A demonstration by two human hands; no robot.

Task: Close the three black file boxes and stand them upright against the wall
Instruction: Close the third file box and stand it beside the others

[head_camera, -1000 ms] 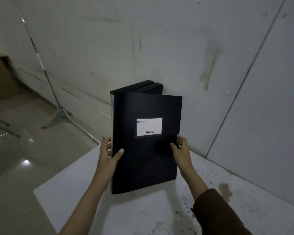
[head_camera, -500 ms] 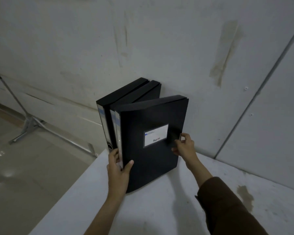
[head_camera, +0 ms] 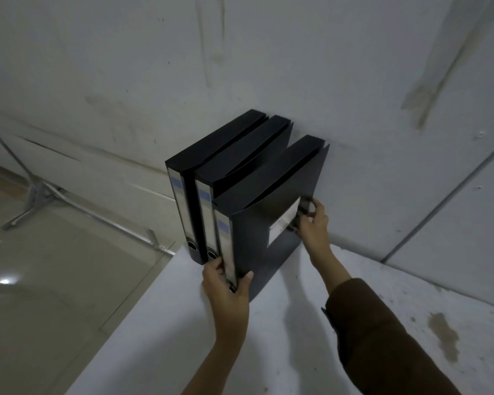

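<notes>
Three black file boxes stand upright side by side on the white table, their far ends at the wall. The left box and the middle box show grey spine labels. The right box has a white label on its side and its cover bows outward slightly. My left hand grips the bottom of the right box's spine, thumb on its side. My right hand pinches the far edge of that box's cover near the label.
The table's left edge drops to a glossy floor. A metal stand's legs spread on the floor by the wall. A brown stain marks the table at the right. My brown sleeve covers the right forearm.
The third box went from being held up facing me to standing beside the other two, turned spine toward me. My view has dropped closer and over the boxes.
</notes>
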